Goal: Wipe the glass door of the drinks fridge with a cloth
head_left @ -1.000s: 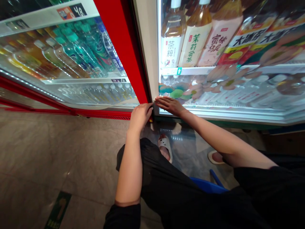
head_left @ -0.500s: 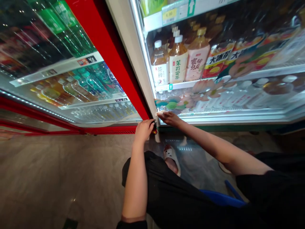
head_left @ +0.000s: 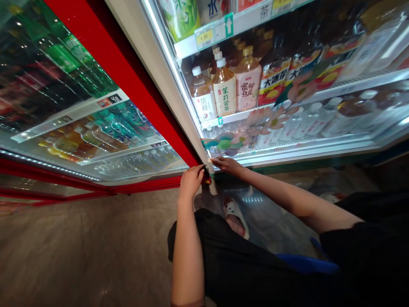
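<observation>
My left hand [head_left: 191, 182] is at the lower corner of the red cooler door frame [head_left: 150, 102], its fingers curled beside the edge. What they grip, if anything, is hidden; a small red and yellow patch [head_left: 208, 180] shows just below the fingertips. My right hand [head_left: 226, 165] pinches a small pale piece, like a wipe [head_left: 211, 160], against the foot of the whitish frame [head_left: 166, 81] of the right cooler. The two hands are close together, on either side of the narrow gap between the coolers.
Behind the left glass are rows of drinks, among them green bottles [head_left: 64, 55]. The lit right cooler holds tea bottles [head_left: 225, 91] on its shelf [head_left: 234, 117]. Below me are a foot in a white clog [head_left: 234, 213], a blue plastic piece [head_left: 306, 262] and the floor [head_left: 96, 247].
The view has shifted, so the coolers appear lower on the left and tilted further. My right hand has slid slightly down the whitish frame. My left hand stays at the red corner.
</observation>
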### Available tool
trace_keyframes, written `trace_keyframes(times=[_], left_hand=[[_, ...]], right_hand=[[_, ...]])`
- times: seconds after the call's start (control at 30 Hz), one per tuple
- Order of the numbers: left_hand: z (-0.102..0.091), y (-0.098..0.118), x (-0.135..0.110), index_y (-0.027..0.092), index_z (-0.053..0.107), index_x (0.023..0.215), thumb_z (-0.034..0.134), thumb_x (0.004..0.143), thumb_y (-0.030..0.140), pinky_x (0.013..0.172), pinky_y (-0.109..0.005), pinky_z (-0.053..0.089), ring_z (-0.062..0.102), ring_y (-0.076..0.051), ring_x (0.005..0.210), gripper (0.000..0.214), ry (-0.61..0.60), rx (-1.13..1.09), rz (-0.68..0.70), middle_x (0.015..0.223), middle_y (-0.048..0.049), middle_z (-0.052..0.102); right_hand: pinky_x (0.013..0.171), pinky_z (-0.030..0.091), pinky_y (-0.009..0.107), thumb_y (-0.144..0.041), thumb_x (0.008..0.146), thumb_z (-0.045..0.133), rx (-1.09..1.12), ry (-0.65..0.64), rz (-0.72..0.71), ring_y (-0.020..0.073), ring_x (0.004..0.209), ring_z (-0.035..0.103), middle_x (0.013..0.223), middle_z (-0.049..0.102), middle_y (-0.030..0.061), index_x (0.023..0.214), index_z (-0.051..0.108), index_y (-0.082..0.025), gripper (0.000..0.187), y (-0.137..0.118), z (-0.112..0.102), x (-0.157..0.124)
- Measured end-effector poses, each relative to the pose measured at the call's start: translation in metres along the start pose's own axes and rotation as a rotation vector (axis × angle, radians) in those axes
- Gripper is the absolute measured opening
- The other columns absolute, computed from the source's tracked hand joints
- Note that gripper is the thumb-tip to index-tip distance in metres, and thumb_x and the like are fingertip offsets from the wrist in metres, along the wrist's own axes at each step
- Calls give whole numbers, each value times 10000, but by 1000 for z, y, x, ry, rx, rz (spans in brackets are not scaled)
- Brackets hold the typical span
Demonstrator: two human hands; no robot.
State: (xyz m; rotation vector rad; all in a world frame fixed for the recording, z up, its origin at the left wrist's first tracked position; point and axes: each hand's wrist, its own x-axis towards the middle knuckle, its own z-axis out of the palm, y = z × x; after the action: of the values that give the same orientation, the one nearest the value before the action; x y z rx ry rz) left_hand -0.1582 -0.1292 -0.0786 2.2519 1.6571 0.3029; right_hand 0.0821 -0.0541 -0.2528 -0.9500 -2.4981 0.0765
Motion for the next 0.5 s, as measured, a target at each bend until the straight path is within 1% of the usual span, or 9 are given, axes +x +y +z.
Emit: trace_keyframes(times=[0.07, 0.13, 0.2, 0.27, 0.33, 0.4, 0.5], left_hand=[[1, 2, 2, 234, 739, 1435, 567, 1102, 250, 1188, -409, 521, 709, -281, 1359, 375, -5, -5, 10, 1443, -104, 767], [1, 3, 2, 237, 741, 1433, 566, 1103, 252, 1181, -397, 525, 710, -276, 1356, 374, -11, -9, 18, 1443, -96, 768], [2, 1, 1, 248, 743, 1430, 567, 1102, 253, 1189, -390, 519, 705, -270, 1365, 372, -14, -14, 15, 1451, -88, 765], [3, -2, -1, 249, 744, 1428, 570, 1098, 252, 1200, -400, 510, 701, -273, 1371, 373, -13, -21, 2, 1459, -95, 760], [4, -5, -3, 251, 745, 1427, 577, 1093, 254, 1208, -419, 504, 699, -283, 1373, 374, -12, -32, -16, 1459, -103, 758], [4, -6, -4, 258, 744, 1428, 579, 1092, 264, 1214, -430, 496, 694, -289, 1377, 375, -13, -50, -27, 1458, -104, 759], [6, -6, -3, 262, 745, 1427, 573, 1094, 271, 1230, -427, 477, 679, -286, 1398, 375, -19, -93, -36, 1470, -101, 752]], right_hand=[[1016, 672, 441, -31, 1000, 393, 10, -9, -1, 303, 1303, 680, 1550, 663, 173, 1571, 600, -128, 615, -7, 9, 7], [1031, 670, 443, -19, 966, 438, 29, -22, -12, 309, 1320, 679, 1552, 667, 164, 1532, 649, -141, 617, -13, 16, 9], [1037, 671, 438, 0, 921, 476, 49, -36, -20, 308, 1324, 684, 1550, 676, 143, 1471, 709, -165, 620, -13, 17, 2], [1046, 670, 438, 15, 902, 482, 63, -43, -11, 303, 1319, 691, 1551, 683, 122, 1442, 734, -181, 627, -10, 13, -11], [1104, 644, 459, 19, 926, 448, 69, -40, 15, 300, 1355, 673, 1587, 658, 110, 1519, 674, -184, 666, -4, 7, -24], [1143, 620, 481, 7, 960, 411, 77, -35, 45, 306, 1393, 646, 1624, 627, 109, 1599, 593, -184, 691, 0, 2, -30], [1099, 643, 466, -13, 970, 406, 101, -31, 90, 319, 1397, 641, 1655, 594, 121, 1635, 546, -191, 702, -1, 6, -23]])
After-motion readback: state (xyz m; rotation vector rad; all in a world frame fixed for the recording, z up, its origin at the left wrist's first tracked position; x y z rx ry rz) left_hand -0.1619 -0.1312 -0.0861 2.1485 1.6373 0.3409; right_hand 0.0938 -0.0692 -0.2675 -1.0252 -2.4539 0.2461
